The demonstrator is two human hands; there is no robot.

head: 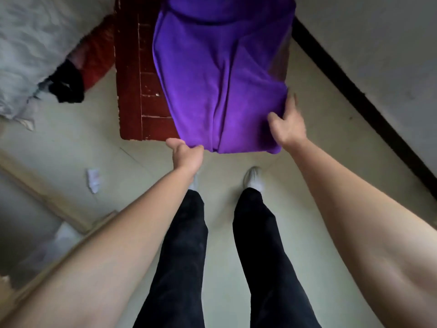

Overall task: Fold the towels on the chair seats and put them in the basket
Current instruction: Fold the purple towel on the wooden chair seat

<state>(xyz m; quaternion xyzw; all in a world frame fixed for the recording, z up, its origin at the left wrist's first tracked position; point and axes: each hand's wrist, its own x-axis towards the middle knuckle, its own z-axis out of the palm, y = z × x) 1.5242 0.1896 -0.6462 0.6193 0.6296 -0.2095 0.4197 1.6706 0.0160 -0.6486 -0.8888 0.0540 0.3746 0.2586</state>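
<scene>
Bare forearms reach forward above black trousers and white shoes. A soft, fleecy purple towel, creased lengthwise, is draped over the dark red wooden chair seat, with its near hem hanging past the front edge. The left hand pinches the near left corner, fingers curled into the cloth. The right hand rests on the near right corner, thumb spread wide and fingers fairly straight along the edge. The seat's paint is chipped. Pale floor lies beneath, and a black skirting board lines the right wall.
</scene>
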